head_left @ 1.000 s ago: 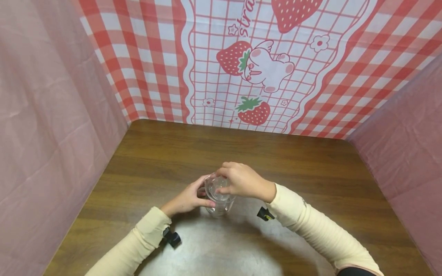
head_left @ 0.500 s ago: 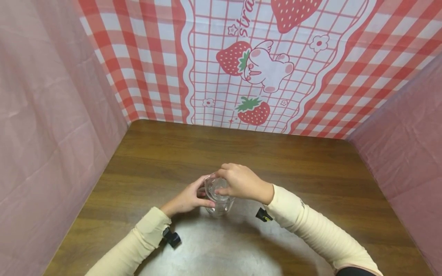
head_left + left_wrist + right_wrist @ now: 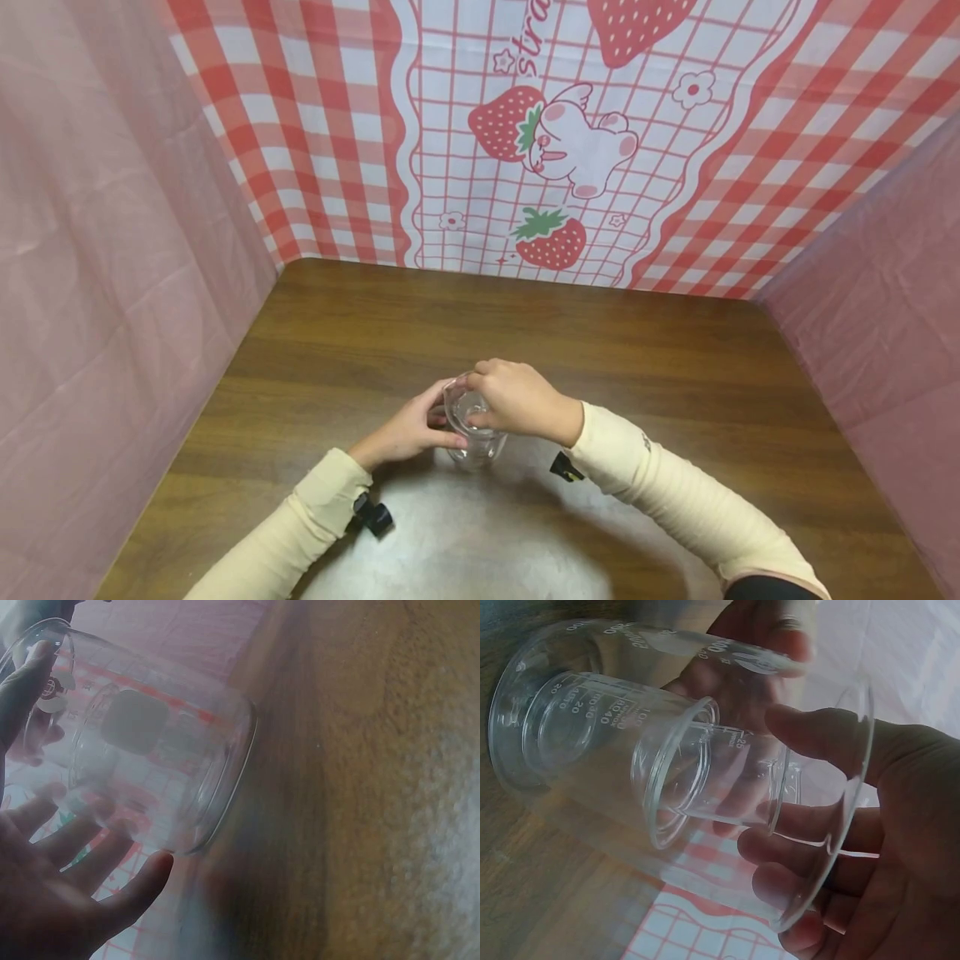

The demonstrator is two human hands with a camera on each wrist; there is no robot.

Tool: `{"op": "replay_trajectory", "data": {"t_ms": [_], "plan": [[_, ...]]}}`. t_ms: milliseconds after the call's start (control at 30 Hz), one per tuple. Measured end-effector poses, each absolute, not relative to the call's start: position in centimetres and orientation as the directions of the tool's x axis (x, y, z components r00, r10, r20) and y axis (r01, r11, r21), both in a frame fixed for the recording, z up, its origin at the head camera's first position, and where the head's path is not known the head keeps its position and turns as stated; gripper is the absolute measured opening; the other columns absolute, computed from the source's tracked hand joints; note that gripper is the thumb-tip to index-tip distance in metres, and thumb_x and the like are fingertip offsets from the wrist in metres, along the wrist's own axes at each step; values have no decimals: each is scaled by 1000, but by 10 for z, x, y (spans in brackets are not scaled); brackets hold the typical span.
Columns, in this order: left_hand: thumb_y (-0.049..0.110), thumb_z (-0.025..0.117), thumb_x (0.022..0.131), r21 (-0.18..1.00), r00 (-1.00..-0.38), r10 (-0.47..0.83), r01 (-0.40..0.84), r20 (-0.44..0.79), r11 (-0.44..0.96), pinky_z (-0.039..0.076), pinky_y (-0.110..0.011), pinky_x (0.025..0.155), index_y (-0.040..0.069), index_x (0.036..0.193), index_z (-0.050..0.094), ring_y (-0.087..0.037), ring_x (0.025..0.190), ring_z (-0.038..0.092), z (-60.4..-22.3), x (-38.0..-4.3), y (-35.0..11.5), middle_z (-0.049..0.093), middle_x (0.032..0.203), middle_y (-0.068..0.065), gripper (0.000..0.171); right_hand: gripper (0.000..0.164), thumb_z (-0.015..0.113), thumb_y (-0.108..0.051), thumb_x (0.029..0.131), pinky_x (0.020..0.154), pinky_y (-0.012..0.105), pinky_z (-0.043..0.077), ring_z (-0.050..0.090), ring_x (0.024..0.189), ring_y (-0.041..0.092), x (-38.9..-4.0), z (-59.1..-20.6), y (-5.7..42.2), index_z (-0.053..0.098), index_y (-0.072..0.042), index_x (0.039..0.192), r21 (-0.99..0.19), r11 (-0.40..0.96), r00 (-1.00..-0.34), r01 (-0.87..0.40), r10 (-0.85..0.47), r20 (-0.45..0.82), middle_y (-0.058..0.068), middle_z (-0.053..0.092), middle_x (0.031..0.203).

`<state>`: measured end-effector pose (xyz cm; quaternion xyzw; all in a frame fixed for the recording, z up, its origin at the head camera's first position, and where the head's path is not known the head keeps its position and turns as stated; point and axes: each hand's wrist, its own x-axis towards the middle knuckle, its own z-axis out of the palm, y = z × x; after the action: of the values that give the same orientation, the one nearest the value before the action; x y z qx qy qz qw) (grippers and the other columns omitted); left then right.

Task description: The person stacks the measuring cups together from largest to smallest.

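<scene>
A large clear glass beaker (image 3: 477, 452) stands on the table in the middle of the head view. My left hand (image 3: 408, 429) holds it from the left side, thumb at the front and fingers behind. Within it sits a medium beaker (image 3: 592, 727) with white graduation marks, seen in the right wrist view. My right hand (image 3: 525, 404) reaches in over the large rim. Its thumb and fingers pinch a small beaker (image 3: 735, 772) marked 25 near its rim. The small beaker's base overlaps the medium beaker's mouth in the right wrist view.
The brown wooden table (image 3: 360, 333) reaches back to a strawberry-print cloth (image 3: 517, 167). Pink curtains (image 3: 112, 250) hang on both sides. Dark wrist cameras (image 3: 372, 517) sit on both cream sleeves.
My right hand has shifted slightly left and toward me, over the large beaker's mouth. The left hand and the large beaker have stayed in place.
</scene>
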<state>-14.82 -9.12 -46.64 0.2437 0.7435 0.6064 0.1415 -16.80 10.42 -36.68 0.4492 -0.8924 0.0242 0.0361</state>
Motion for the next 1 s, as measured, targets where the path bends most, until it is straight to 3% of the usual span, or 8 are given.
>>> {"op": "replay_trajectory", "data": {"t_ms": [300,533,1000], "plan": [[13,81,78,974,-847,525,184,88,134,46,-51,109,-2,148,29,-45,133,45,-464,-149,-91,40,149,-26,88,40,81,-37,75,68,32,61,66,80,16,-168,-366,100,72,-11,105,34,585,-581,-810,-809,85,2,70,91],[15,80,79,974,-842,534,177,74,144,47,-50,108,-1,149,28,-45,132,46,-464,-148,-92,37,151,-26,89,44,81,-34,75,76,35,62,70,89,20,-166,-371,97,70,-8,110,17,582,-582,-813,-813,32,7,72,104],[15,80,79,976,-843,533,173,76,134,47,-51,108,0,148,30,-45,132,46,-465,-147,-92,37,151,-26,87,35,78,-31,77,77,35,62,71,93,19,-164,-373,89,71,-14,107,50,585,-587,-809,-809,-33,3,74,107]]}}
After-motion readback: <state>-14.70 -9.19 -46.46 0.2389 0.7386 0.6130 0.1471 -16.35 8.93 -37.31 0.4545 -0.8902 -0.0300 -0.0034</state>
